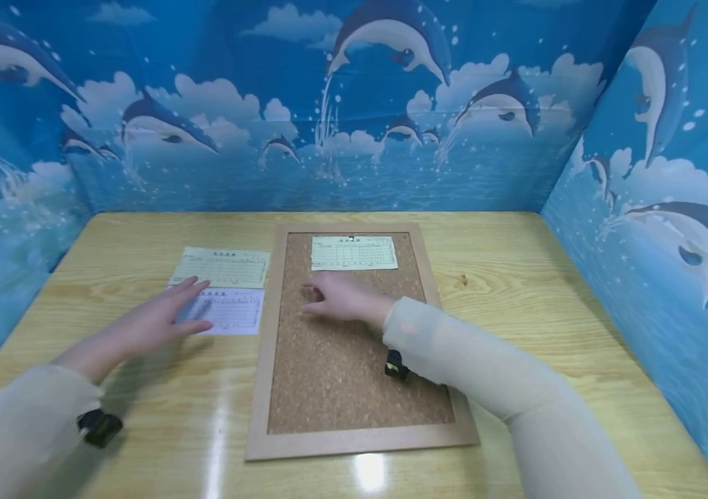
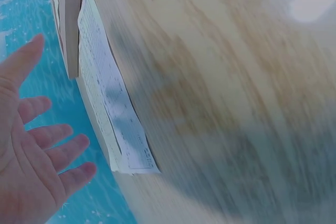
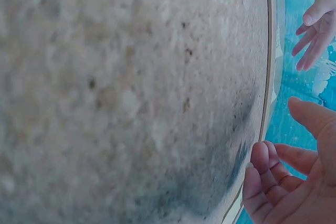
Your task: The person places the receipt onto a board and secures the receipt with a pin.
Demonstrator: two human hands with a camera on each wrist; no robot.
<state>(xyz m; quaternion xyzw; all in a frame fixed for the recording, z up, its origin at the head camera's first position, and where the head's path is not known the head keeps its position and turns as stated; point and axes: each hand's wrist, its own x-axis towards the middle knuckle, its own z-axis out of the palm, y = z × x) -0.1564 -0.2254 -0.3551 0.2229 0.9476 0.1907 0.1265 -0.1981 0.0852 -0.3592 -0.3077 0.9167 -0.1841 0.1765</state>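
A wood-framed cork board lies on the table, with a pale green printed slip near its top edge and a small dark pin or clip at the slip's upper edge. Over the board, just below that slip, my right hand has loosely bent fingers and holds nothing. To the left of the board lie another pale green slip and, below it, a white-lilac printed slip. My left hand hovers with fingers spread at the left side of these two, covering part of the lilac one.
The wooden table reaches back to a blue dolphin-print cloth, which also hangs along both sides. Dark wrist devices sit at both sleeves. A brown knot mark shows in the tabletop right of the board.
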